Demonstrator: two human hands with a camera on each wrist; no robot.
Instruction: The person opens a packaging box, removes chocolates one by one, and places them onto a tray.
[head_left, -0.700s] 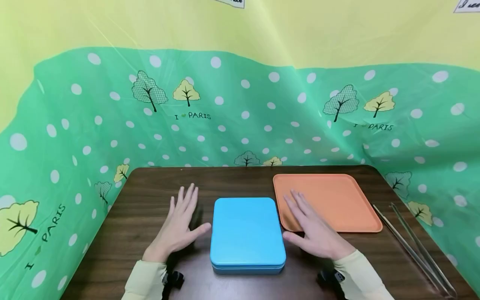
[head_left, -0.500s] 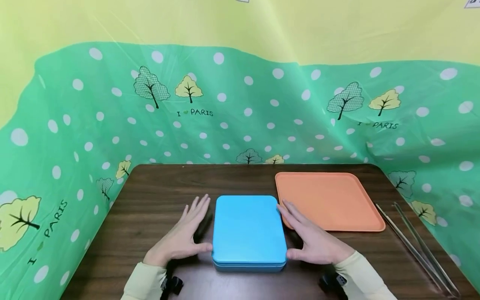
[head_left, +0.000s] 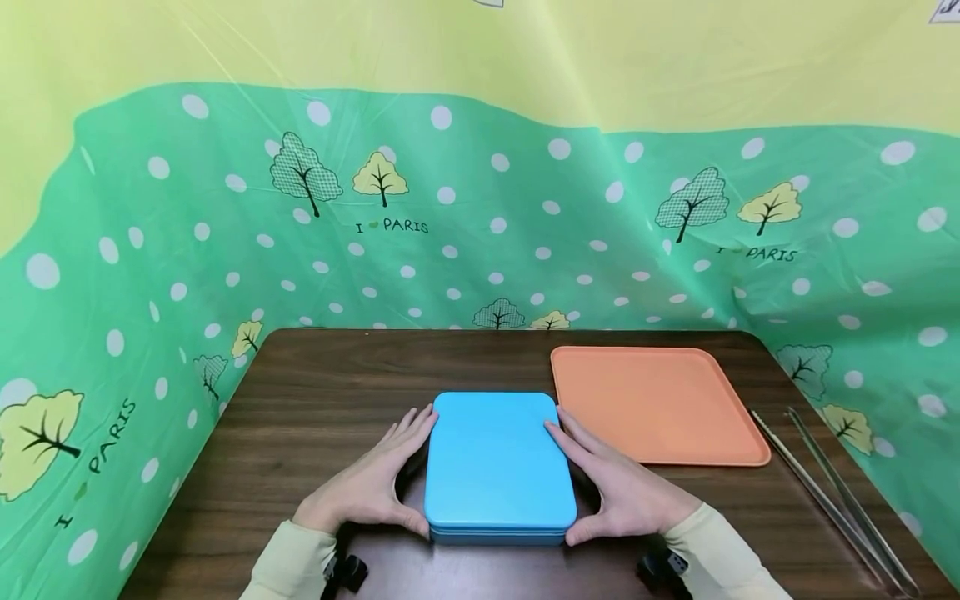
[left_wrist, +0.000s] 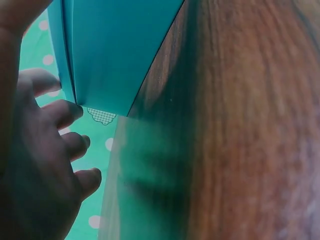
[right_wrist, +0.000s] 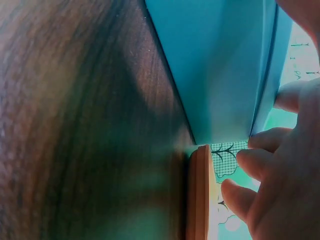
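Note:
A square light-blue box [head_left: 501,462] with a closed lid lies on the table in front of the person. The left hand [head_left: 367,492] spans the box's left side, thumb at the near corner and fingertips at the far one. Mirroring it on the right side is the right hand [head_left: 626,492], its index fingertip over the lid's edge. In the left wrist view, bent fingers [left_wrist: 65,114] meet the lid [left_wrist: 66,50] near its seam, the lower ones off the box. Fingertips [right_wrist: 267,139] in the right wrist view sit at the lid's far corner.
An orange tray [head_left: 660,404] lies behind and to the right of the box, close to its far right corner. Metal tongs [head_left: 832,500] lie along the right of the dark wooden table [head_left: 337,367]. A green and yellow printed curtain [head_left: 480,183] surrounds the table.
Both hands have moved inward from either side of the blue box, and their fingers and thumbs now hold its side edges. The box, tray and tongs have stayed in place.

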